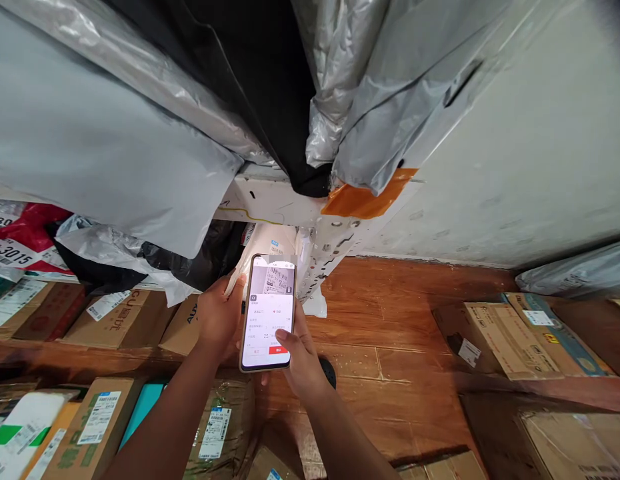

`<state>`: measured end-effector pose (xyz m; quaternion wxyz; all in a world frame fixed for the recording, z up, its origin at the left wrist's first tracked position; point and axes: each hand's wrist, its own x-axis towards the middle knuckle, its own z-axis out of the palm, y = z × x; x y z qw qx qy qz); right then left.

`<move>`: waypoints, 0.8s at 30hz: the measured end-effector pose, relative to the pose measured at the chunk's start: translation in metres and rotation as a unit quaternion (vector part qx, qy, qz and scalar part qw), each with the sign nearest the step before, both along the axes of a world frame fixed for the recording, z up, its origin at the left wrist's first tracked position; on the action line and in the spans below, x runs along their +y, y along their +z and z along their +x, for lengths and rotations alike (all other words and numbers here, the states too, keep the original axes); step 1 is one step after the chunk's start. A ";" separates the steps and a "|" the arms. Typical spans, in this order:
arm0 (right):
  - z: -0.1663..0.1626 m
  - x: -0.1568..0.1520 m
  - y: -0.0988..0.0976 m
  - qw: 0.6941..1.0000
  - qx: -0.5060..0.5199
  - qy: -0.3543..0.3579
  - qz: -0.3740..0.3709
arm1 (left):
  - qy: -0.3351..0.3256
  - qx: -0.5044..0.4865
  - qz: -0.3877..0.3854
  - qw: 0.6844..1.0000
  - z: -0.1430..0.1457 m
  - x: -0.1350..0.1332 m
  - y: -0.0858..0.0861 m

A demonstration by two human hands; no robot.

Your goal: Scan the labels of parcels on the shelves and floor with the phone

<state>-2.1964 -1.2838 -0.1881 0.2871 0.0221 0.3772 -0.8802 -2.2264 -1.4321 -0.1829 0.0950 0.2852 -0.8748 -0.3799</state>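
Note:
A smartphone (269,320) lies in my right hand (303,350), whose thumb is over the lower part of the lit screen. The screen shows a camera picture of a label at its top and a form with a red button below. My left hand (223,310) is closed on the edge of a pale plastic mailer bag (270,240), which sits on the shelf behind the phone. Light falls on that bag, and a small part of its label shows. The phone hides much of the bag.
Grey plastic parcels (90,133) and a black one (250,80) hang over the upper shelf edge. Cardboard boxes (115,320) line the lower left. More boxes (515,340) stand at right on a wooden floor (380,313). A perforated white shelf post (335,247) borders the pale wall (540,167).

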 end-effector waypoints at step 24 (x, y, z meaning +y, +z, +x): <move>-0.007 0.005 -0.002 0.999 -0.003 0.017 -0.036 | 0.064 0.160 0.081 0.982 0.005 -0.026 -0.033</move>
